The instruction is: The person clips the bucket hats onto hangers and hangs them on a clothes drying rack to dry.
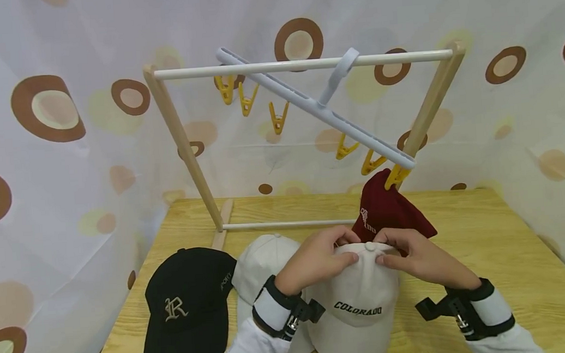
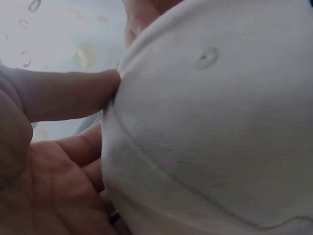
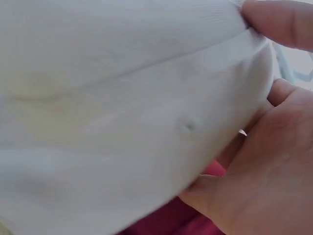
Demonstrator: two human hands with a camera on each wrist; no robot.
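Note:
Both hands hold a cream baseball cap (image 1: 357, 302) with COLORADO stitched on its front, brim toward the person. My left hand (image 1: 318, 259) pinches the crown left of the top button, thumb in front and fingers behind. On the other side of the button my right hand (image 1: 411, 255) grips it the same way. Close-up cream cloth (image 2: 205, 127) fills most of the left wrist view, with the thumb pressed on its edge. Just behind the hands a dark red cap (image 1: 388, 207) hangs from a yellow clip (image 1: 397, 176) at the hanger's low end.
A white hanger (image 1: 317, 108) with several yellow clips hangs tilted on the rod (image 1: 255, 68) of a wooden rack (image 1: 182, 145). On the table (image 1: 488, 238), a black cap (image 1: 188, 309) lies at left, and another off-white cap (image 1: 266, 265) sits beside it, partly behind the left arm.

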